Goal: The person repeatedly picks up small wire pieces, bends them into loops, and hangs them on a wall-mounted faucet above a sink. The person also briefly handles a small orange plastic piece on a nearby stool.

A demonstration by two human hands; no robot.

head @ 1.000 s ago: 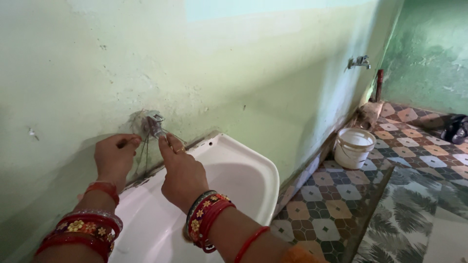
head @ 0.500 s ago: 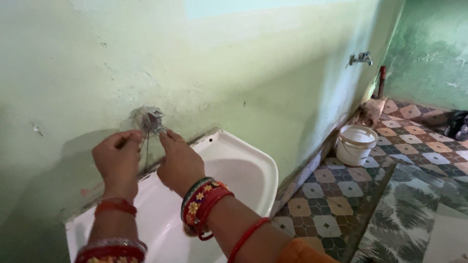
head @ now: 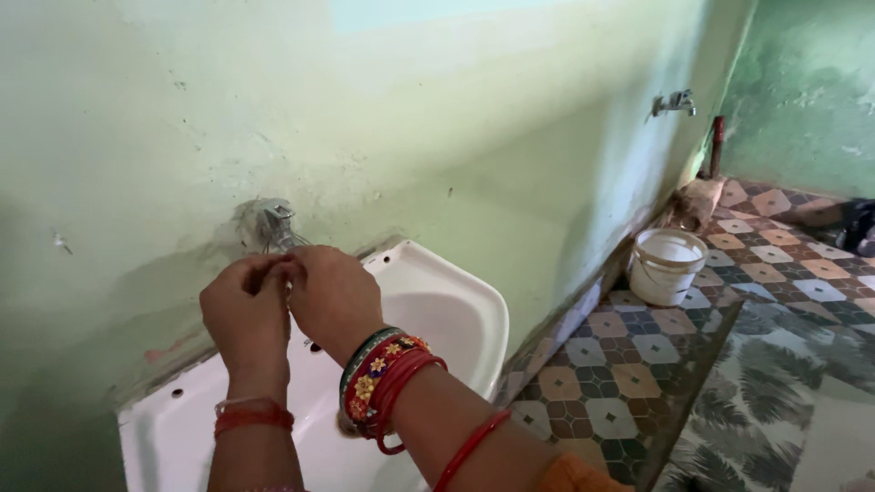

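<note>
Pale green plastered wall (head: 437, 137) backs a white ceramic washbasin (head: 437, 310). Beside it, patterned floor tiles (head: 629, 364) carry a white plastic bucket (head: 667, 264). Left hand (head: 246, 314) and right hand (head: 334, 296) press together, fingers curled, below a small metal tap (head: 273, 223).

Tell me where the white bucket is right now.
In the head view, the white bucket stands on the patterned tile floor at right, against the green wall, below the wall tap.

Red bangles on both wrists
</note>
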